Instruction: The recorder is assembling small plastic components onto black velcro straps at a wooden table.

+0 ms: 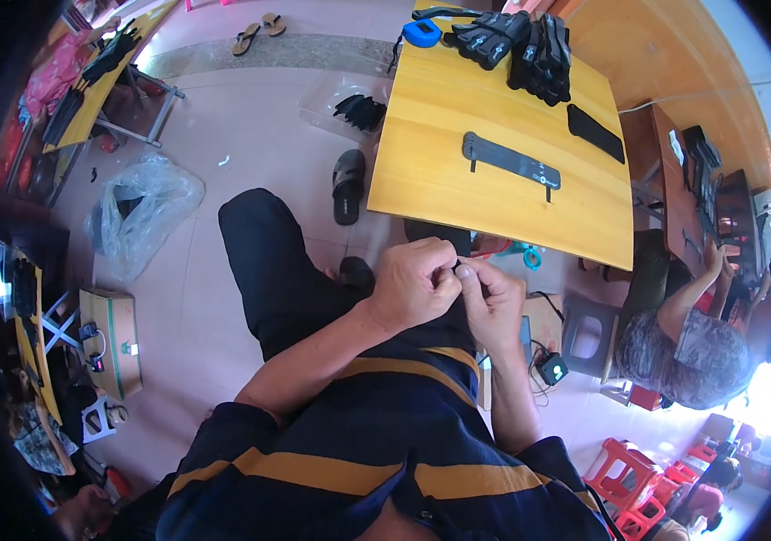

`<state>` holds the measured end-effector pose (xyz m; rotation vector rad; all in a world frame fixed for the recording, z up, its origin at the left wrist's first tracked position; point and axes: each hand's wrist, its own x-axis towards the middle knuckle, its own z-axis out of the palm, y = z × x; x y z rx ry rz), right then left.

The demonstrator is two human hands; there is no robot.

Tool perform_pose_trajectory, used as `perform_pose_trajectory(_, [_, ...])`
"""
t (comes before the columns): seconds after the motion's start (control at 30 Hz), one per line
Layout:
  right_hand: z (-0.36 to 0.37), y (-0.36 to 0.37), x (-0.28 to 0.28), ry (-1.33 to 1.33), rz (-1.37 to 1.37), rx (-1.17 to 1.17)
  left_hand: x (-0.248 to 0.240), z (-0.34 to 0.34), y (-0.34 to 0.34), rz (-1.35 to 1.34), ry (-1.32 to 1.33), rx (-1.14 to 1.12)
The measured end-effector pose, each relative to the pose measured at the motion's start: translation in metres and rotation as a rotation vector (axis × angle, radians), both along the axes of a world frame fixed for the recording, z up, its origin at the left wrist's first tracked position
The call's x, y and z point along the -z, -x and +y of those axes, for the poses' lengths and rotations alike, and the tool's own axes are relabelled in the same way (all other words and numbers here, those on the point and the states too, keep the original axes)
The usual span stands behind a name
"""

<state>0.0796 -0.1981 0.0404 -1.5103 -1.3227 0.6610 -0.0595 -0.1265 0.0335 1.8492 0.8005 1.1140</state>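
My left hand (pixel 410 284) and my right hand (pixel 496 305) meet above my lap, just off the near edge of the yellow table (pixel 430 194). Both are closed, thumbs and fingertips pinched together. A tiny dark bit (pixel 457 264) shows between the fingertips, too small to name. Beyond my hands, a flat black strip (pixel 511 165) with two small tabs lies on the table. Farther right rests a plain black strip (pixel 595 132). Bundles of black strips (pixel 540 61) are piled at the table's far end beside a blue, rounded object (pixel 421 33).
A clear plastic bin (pixel 320 106) with black pieces stands left of the table. On the floor are a clear plastic bag (pixel 153 212), a sandal (pixel 347 187) and a cardboard box (pixel 110 343). Another person (pixel 687 352) sits at a brown table on the right, near red stools (pixel 624 473).
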Motion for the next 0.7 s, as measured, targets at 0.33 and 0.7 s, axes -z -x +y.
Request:
perform_pose_trajectory(0.33, [0.002, 0.006, 0.003, -0.031, -0.079, 0.087, 0.000, 0.004, 0.001, 0.025, -0.031, 0.003])
perform_pose_trajectory(0.7, [0.003, 0.006, -0.003, -0.089, -0.186, 0.103, -0.008, 0.009, 0.017, 0.158, -0.087, 0.063])
